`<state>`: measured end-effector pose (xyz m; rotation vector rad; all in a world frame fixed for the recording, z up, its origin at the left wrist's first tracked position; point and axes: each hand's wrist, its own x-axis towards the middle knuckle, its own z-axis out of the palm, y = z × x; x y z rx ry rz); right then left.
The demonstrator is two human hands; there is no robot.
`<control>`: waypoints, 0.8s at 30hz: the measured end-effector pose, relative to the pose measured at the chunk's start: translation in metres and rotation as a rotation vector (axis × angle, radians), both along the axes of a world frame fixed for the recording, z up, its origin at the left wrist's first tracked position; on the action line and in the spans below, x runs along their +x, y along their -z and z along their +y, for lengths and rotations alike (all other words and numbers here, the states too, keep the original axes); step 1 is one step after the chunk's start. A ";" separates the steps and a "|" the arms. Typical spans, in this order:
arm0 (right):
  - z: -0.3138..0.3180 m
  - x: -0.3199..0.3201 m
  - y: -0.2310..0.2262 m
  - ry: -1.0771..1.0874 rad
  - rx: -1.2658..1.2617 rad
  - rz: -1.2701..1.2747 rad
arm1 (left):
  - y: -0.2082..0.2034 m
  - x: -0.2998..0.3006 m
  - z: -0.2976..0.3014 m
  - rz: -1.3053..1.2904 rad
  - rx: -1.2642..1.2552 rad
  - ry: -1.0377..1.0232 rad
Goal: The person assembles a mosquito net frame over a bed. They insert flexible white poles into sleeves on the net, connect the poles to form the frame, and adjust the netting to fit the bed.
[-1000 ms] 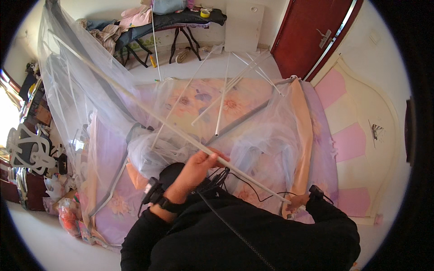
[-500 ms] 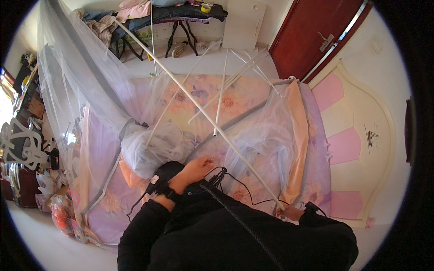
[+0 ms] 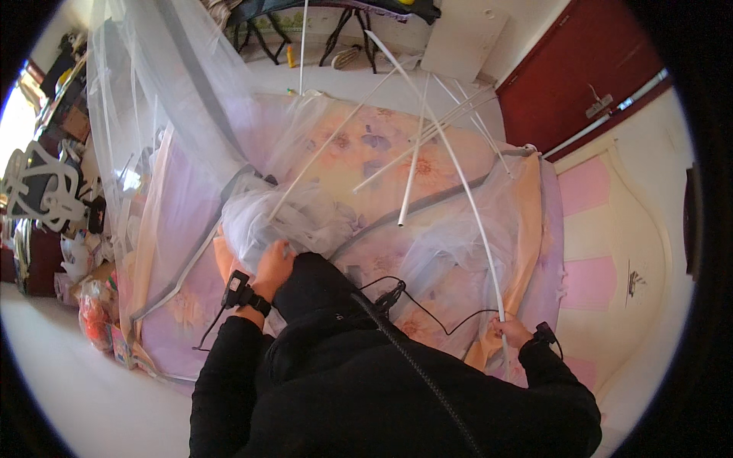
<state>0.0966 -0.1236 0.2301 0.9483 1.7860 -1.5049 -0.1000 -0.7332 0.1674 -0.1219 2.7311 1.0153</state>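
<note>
My right hand (image 3: 513, 331), at the bed's near right side, is closed around a long white pole (image 3: 489, 248). The pole slants up and away to the left over the bed (image 3: 450, 164), its far end raised near the back. Beside a bunched heap of white mosquito netting (image 3: 267, 210) is my left hand (image 3: 276, 269), fingers loosely bent and nothing visible in them. Whether its fingertips touch the netting I cannot tell. More netting (image 3: 439, 256) with an orange border (image 3: 525, 240) lies at the right. Several other thin white poles (image 3: 413, 172) cross over the flowered sheet.
Sheer netting (image 3: 164, 99) hangs high at the left. A dark red door (image 3: 576, 65) and a pink-and-cream headboard (image 3: 611, 229) stand at the right. A black-legged rack (image 3: 343, 34) is at the back. A black cable (image 3: 427, 322) runs between my wrists. Bags (image 3: 95, 313) sit at the left.
My right hand has risen and moved slightly right with the pole, which now stands steeper. My left hand has moved left and up toward the bunched netting. The view has shifted.
</note>
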 end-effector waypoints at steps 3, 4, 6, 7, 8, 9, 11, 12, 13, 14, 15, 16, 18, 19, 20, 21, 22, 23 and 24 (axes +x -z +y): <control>-0.026 -0.017 0.005 0.088 0.057 0.009 | 0.017 -0.014 -0.031 0.124 -0.076 -0.104; -0.034 -0.021 0.005 0.112 0.057 0.017 | 0.024 -0.020 -0.037 0.149 -0.072 -0.118; -0.049 -0.033 0.007 0.158 0.108 0.003 | 0.038 -0.036 -0.044 0.197 -0.109 -0.079; -0.056 -0.040 0.008 0.179 0.116 0.012 | 0.044 -0.043 -0.046 0.087 -0.154 -0.091; -0.064 -0.048 0.011 0.213 0.140 0.039 | 0.051 -0.050 -0.049 0.005 -0.199 -0.079; -0.071 -0.060 0.015 0.245 0.161 0.080 | 0.058 -0.058 -0.049 -0.071 -0.241 -0.066; -0.082 -0.083 0.022 0.291 0.204 0.142 | 0.070 -0.064 -0.047 -0.122 -0.293 -0.126; -0.087 -0.098 0.027 0.300 0.223 0.159 | 0.074 -0.068 -0.047 -0.134 -0.308 -0.122; -0.090 -0.112 0.032 0.299 0.217 0.188 | 0.077 -0.071 -0.047 -0.138 -0.283 -0.107; -0.091 -0.129 0.038 0.279 0.314 0.171 | 0.078 -0.074 -0.048 -0.157 -0.272 -0.097; -0.093 -0.147 0.047 0.251 0.388 0.168 | 0.078 -0.077 -0.048 -0.183 -0.259 -0.090; -0.093 -0.163 0.056 0.209 0.450 0.175 | 0.077 -0.079 -0.050 -0.206 -0.197 -0.084; -0.089 -0.191 0.072 0.110 0.591 0.180 | 0.070 -0.082 -0.051 -0.214 -0.213 -0.046; -0.086 -0.204 0.080 0.052 0.655 0.190 | 0.065 -0.082 -0.052 -0.226 -0.236 -0.040; -0.085 -0.216 0.088 -0.043 0.766 0.258 | 0.060 -0.081 -0.051 -0.230 -0.278 0.008; -0.085 -0.227 0.095 -0.138 0.876 0.324 | 0.054 -0.076 -0.049 -0.209 -0.302 0.035; -0.084 -0.236 0.100 -0.234 0.997 0.313 | 0.049 -0.074 -0.047 -0.219 -0.299 0.047; -0.085 -0.242 0.106 -0.203 0.937 0.375 | 0.044 -0.071 -0.046 -0.251 -0.312 0.059; -0.086 -0.252 0.112 -0.174 0.888 0.362 | 0.041 -0.069 -0.044 -0.253 -0.310 0.072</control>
